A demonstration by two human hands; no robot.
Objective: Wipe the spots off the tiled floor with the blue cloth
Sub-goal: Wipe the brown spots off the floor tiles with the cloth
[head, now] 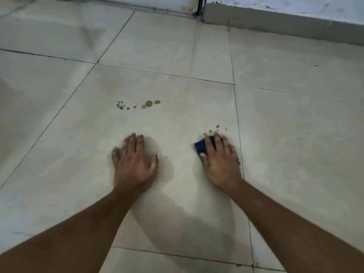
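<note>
My right hand point(220, 160) presses flat on the folded blue cloth point(200, 147), fingers straight; only the cloth's left part shows from under the hand. A few small brown spots point(217, 127) lie just beyond my right fingertips. A larger row of brown spots point(148, 104) crosses the same pale tile point(177, 107) farther ahead, toward the left. My left hand point(135, 161) rests flat on the tiled floor with fingers spread, holding nothing.
Dark grout lines point(237, 115) divide the large tiles, one running just right of my right hand. A grey wall base point(275, 22) runs along the far right, and a dark vertical frame point(201, 8) meets it at the far middle. A tiny dark speck point(316, 65) lies far right.
</note>
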